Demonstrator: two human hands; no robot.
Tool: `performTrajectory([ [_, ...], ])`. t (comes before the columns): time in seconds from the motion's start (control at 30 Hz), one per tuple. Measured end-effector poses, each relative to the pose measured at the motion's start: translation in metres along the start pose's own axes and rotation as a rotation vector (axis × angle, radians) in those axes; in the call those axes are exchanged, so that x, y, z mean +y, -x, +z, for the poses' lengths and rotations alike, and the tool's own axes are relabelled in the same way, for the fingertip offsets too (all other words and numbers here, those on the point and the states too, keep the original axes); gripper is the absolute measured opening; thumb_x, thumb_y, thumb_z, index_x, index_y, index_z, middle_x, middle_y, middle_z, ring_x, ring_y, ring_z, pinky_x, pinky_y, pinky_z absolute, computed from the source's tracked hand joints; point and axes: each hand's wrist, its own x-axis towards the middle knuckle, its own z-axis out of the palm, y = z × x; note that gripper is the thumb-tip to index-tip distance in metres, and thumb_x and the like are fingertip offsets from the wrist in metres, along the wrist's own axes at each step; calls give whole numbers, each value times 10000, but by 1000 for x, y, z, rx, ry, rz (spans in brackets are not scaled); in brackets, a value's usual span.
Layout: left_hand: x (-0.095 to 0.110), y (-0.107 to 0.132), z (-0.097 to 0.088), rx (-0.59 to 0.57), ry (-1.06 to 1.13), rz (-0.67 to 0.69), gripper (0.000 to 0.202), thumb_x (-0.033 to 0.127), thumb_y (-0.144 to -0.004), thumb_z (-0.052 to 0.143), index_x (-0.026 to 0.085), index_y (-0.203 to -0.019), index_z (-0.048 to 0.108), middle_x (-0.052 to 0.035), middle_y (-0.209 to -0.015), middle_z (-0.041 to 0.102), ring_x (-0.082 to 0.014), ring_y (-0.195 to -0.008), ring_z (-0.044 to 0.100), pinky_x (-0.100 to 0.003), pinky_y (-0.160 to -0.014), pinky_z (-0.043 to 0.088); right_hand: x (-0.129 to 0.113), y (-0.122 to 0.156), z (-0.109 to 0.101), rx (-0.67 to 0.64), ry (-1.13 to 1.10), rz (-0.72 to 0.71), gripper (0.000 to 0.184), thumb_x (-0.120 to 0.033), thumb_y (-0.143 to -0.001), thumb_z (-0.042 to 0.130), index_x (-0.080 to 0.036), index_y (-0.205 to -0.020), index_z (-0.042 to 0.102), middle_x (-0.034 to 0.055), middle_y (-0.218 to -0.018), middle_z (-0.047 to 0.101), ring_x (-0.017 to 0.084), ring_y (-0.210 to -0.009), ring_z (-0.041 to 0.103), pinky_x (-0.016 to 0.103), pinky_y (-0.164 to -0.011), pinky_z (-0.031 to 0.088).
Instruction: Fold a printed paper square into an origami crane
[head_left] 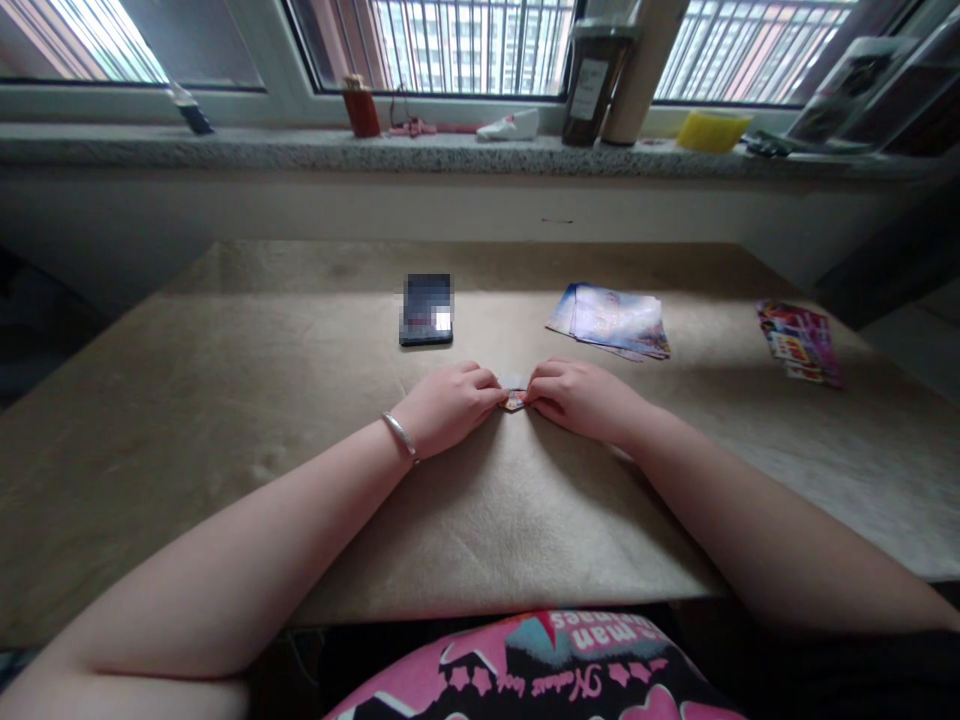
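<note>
Fingers [489,397] of left hand [450,405] and right hand [585,400] pinched from both sides on small folded multicoloured paper piece [514,399], low on tan felt-covered table [225,400], dead centre. Likely light, thin, easily creased; hold by the edges. Dark rectangular phone [426,310] at 11 o'clock, stack of pastel printed sheets [611,320] at 1 o'clock.

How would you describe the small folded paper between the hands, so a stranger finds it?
Look at the wide tan table under the window. Near its middle the left hand and right hand meet, pinching a tiny folded colourful paper. Unlike the flat picture sheets farther right, it is held.
</note>
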Motion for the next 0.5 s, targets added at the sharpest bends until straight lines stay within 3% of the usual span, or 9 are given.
performTrajectory([
  [0.2, 6, -1, -5, -77, -96, -49, 187, 224, -915, 489, 183, -959, 667, -53, -863, 631, -172, -791, 566, -276, -676, 461, -3, 1, -4, -33, 57, 40, 166, -176, -848, 522, -158, -858, 687, 72, -824, 632, 173, -757, 563, 275, -693, 402],
  [0.5, 4, 2, -2, -39, -147, -24, 129, 214, -911, 511, 158, -887, 625, -41, -889, 635, -167, -807, 573, -260, -627, 437, -6, -1, 6, 62, 52, -23, 182, -208, -883, 504, -163, -904, 679, 80, -865, 646, 173, -772, 548, 285, -704, 416],
])
